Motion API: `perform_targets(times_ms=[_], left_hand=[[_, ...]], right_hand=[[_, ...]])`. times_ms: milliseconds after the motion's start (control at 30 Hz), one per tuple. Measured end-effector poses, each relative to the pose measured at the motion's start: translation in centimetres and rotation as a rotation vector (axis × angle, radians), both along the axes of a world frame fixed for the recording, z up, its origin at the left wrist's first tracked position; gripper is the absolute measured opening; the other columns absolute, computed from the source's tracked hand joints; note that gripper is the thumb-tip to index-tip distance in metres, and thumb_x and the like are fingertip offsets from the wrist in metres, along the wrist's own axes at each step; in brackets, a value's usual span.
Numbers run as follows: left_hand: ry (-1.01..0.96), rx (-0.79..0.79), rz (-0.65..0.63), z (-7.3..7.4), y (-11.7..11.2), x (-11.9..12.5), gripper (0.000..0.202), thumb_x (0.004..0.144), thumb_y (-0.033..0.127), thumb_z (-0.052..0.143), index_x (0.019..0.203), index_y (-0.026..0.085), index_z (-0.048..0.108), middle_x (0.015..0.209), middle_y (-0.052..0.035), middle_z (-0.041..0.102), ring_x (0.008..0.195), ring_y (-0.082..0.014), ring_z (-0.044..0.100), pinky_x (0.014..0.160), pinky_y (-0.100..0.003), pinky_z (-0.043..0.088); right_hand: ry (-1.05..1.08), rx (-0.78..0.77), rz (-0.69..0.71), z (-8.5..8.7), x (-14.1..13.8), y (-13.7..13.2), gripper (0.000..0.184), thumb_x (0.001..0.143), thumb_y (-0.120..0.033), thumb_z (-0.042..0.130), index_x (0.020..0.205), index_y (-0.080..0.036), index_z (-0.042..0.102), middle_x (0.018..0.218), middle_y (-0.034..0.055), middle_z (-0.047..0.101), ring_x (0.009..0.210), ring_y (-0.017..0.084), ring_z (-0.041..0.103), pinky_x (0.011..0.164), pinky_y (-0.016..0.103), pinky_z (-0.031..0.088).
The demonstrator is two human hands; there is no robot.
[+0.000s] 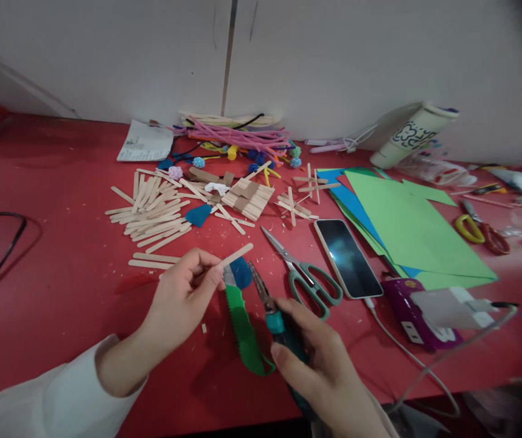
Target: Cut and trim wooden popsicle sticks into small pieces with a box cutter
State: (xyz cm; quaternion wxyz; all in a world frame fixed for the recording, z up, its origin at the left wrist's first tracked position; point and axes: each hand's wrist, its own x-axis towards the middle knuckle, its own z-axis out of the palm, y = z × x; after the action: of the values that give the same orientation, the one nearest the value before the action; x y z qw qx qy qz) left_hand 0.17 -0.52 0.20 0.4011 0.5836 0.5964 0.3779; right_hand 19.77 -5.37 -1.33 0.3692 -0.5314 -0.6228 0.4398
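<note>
Left hand [183, 304]: thumb and fingers pinched together on one end of a wooden stick [239, 253], whose rounded free end points up and to the right, beyond the fingertips. Right hand [320, 359]: fingers wrapped around the dark handles of the pliers [261, 291], teal at the collar; their metal nose points away from those fingers, its tip just beside the stick's free end and apart from it. Between the two hands' fingers, on the red table [60, 243], lies a green tool [245, 331] with a toothed edge; a blue piece [241, 272] lies at its far end, just beyond the left fingertips. Past the left fingers, away from the body, is a loose pile of sticks [160, 207]; right of that pile, a flat panel of sticks [260, 201] laid side by side. Farther out from the fingers, by the wall, is a bundle of pink stems [238, 135]. Just beyond the right fingers: green-handled scissors [309, 277], opened slightly, then a phone [348, 258] with its cable plugged in. Farther right of those fingers: green sheets [416, 225], a purple power block [398, 304], and a tilted cup [418, 134] leaning on the wall.
</note>
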Motion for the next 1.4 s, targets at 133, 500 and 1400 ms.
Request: perform_targets(times_ms=[133, 500, 1400], left_hand=[[-0.162, -0.156, 0.018, 0.1, 0.4, 0.0, 0.018, 0.081, 0.033, 0.048, 0.072, 0.018, 0.051, 0.051, 0.0065, 0.049, 0.044, -0.006, 0.039, 0.044, -0.018, 0.032], [-0.325, -0.303, -0.122, 0.0, -0.3, 0.1, 0.013, 0.081, 0.032, 0.044, 0.079, 0.019, 0.047, 0.048, 0.0097, 0.043, 0.04, -0.0053, 0.036, 0.038, -0.016, 0.029], [0.745, -0.062, -0.601, 0.0, -0.6, -1.1, 0.008, 0.078, 0.023, 0.052, 0.071, 0.02, 0.052, 0.078, -0.0014, 0.056, 0.073, -0.018, 0.052, 0.062, -0.029, 0.033]], right_hand=[[-0.574, 0.181, -0.078, -0.5, -0.3, 1.2, 0.042, 0.078, -0.03, 0.051, 0.118, -0.014, 0.053, 0.103, 0.0132, 0.065, 0.086, 0.024, 0.065, 0.069, 0.037, 0.056], [-0.851, 0.539, -0.182, -0.1, 1.0, 1.7, 0.031, 0.087, -0.035, 0.047, 0.107, -0.015, 0.058, 0.104, 0.0122, 0.065, 0.096, 0.026, 0.059, 0.077, 0.041, 0.052], [-0.565, 0.284, -0.15, 5.4, 4.5, -2.8, 0.02, 0.08, -0.031, 0.058, 0.097, -0.029, 0.068, 0.093, -0.0014, 0.071, 0.076, 0.015, 0.069, 0.068, 0.018, 0.056]])
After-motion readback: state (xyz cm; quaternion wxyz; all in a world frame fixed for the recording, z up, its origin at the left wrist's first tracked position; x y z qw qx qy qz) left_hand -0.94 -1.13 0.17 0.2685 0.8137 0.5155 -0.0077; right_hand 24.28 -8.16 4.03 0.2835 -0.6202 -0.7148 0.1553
